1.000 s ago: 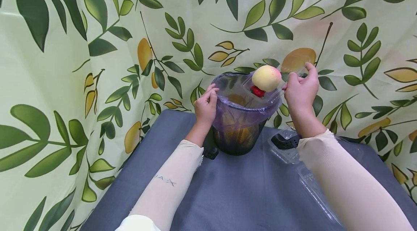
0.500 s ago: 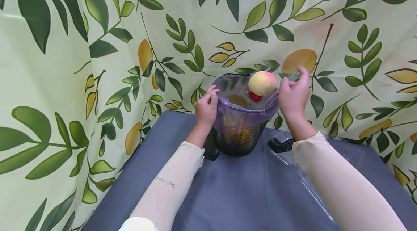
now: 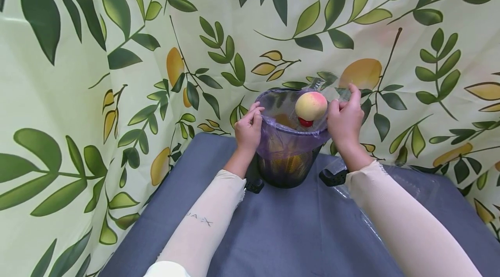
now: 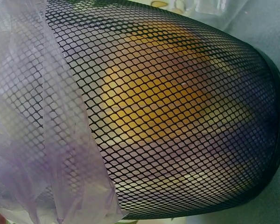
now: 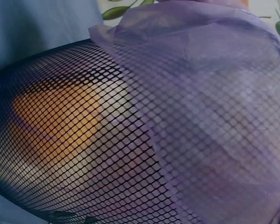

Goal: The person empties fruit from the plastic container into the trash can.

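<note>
I'm looking at a staged recording corner — a leaf-and-lemon printed backdrop cloth hung behind a grey-blue covered table — no real room.

The only lettering that shows is a short dark mark printed on the pale sleeve of the left forearm in the head view. It lies at a slant, and its last characters look like "A:X" or "AIX"; the rest is too small and blurred to read for sure. No other text, label, brand or number can be read in any view.
</note>
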### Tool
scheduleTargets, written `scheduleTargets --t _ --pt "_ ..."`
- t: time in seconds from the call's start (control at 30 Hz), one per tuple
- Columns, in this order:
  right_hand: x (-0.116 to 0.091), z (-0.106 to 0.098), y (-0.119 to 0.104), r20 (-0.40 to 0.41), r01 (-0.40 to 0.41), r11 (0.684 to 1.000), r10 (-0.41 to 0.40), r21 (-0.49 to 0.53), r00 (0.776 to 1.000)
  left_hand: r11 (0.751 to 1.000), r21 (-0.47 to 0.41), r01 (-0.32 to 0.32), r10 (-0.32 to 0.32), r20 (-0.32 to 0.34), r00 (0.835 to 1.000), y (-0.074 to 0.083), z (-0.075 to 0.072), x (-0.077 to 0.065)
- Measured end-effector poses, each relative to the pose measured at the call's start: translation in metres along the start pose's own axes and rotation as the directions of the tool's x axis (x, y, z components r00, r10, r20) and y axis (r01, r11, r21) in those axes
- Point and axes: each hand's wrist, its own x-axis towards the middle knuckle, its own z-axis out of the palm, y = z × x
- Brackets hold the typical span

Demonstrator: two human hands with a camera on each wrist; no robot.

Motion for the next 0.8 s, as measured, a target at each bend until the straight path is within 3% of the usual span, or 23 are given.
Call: scheduleTargets --t 0.47,0.8 --pt "-0.0051 0.0050 0.0040 0.008 0.119 0.987 -0.119 -0.107 0.993 1.000 0.013 -0.016 0.016 -0.001 1.000 -0.0008 -0.0007 -0.0005" --pt "-0.0068 0.0080 0.0070 -0.007 0.232 0.960 -0.236 -0.158 0.972 1.000 0.011 -0.005 0.005 -0.004 1.000 0.0003 -0.0005 -0.0004"
